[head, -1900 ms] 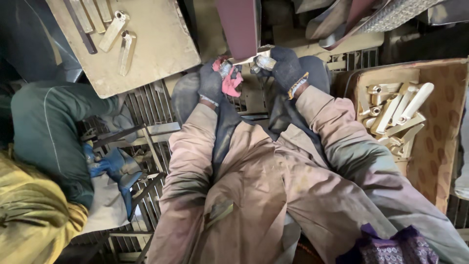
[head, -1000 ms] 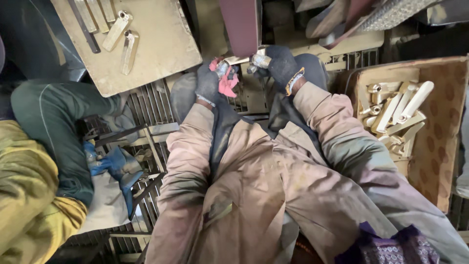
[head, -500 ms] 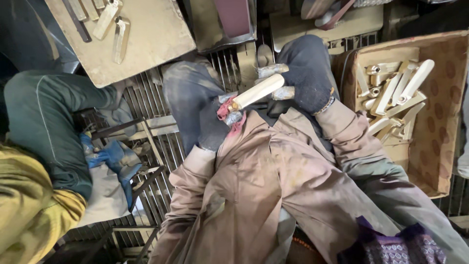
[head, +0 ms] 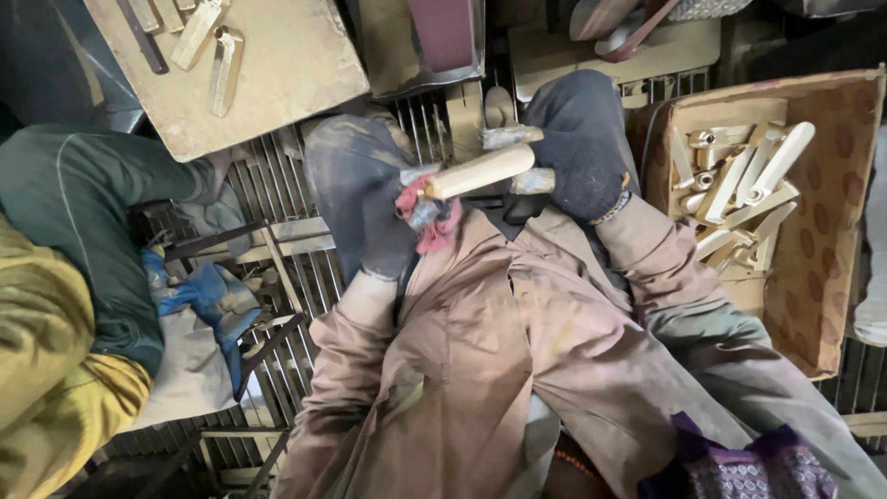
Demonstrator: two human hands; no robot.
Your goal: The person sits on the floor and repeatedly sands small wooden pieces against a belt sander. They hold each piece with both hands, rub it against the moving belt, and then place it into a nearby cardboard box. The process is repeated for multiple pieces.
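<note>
A pale, rounded wooden handle blank [head: 480, 170] lies crosswise between the two gloved hands, tilted a little so its right end sits farther away than its left. The right hand [head: 577, 148], in a dark knitted glove with worn grey fingertips, is closed around the blank's right end — fingers above and below it. The left hand [head: 362, 194], in a dusty dark glove with a torn red patch at the fingers, pinches the blank's left end at the fingertips. Both forearms, in tan jacket sleeves, rise from the near edge and bend inward, so the hands meet over a metal grating [head: 277, 222].

To the right, just beside the right wrist, stands a brown cardboard box [head: 832, 222] filled with similar light wooden pieces [head: 748, 185]. At far left a flat board [head: 277, 65] carries a few more — well apart from the hands. Another person's green sleeve [head: 83, 212] shows at the left edge.
</note>
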